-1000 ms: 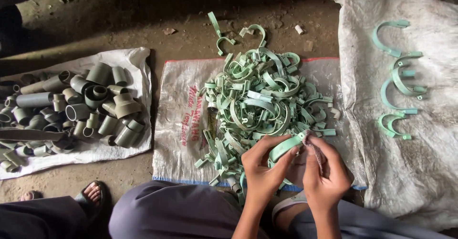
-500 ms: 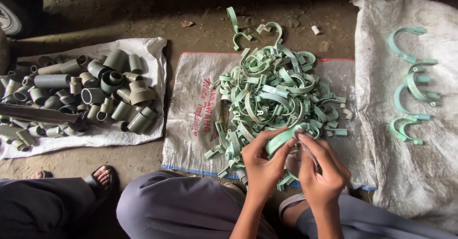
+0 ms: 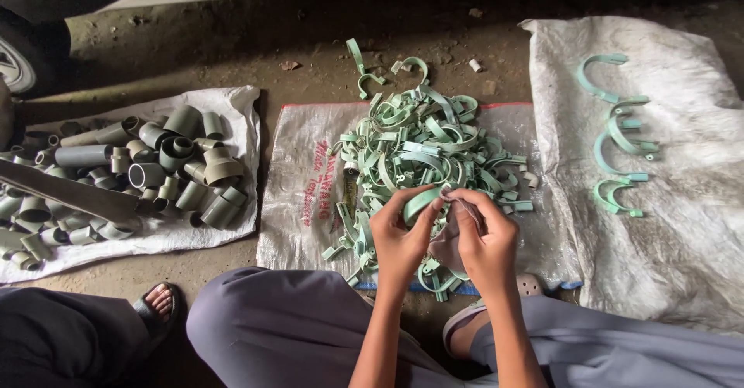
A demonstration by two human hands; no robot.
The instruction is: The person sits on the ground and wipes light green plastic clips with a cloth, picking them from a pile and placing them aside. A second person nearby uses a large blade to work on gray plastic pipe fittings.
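Left hand [image 3: 397,241] and right hand [image 3: 482,237] both up over the near edge of the clip pile [image 3: 422,159], fingers closed on 1 pale green curved clip [image 3: 422,202] held between them. Left thumb and fingers pinch its left end, right fingertips pinch the right end near the top; grip tight on both sides, no gap showing. Clip sits just above the pile, roughly centre of view, arc bowed upward.

Pile is a heap of same green saddle clips tangled together on a white woven sack [image 3: 298,202] laid on the dirt floor [image 3: 310,55] (a few strays off the top edge of the sack). To the right, a second white sack [image 3: 682,241] with 4 clips [image 3: 616,132] laid apart in a loose column, well apart from the hands. To the left, a third sack [image 3: 232,101] loaded with grey pipe fittings [image 3: 167,167], short elbows and couplings, plus a long grey bar [image 3: 66,190] lying across them.

Person sits with grey-clothed knees [image 3: 271,326] either side of the arms. Sandalled foot [image 3: 155,303] of another person at lower left, tyre [image 3: 23,55] at top left
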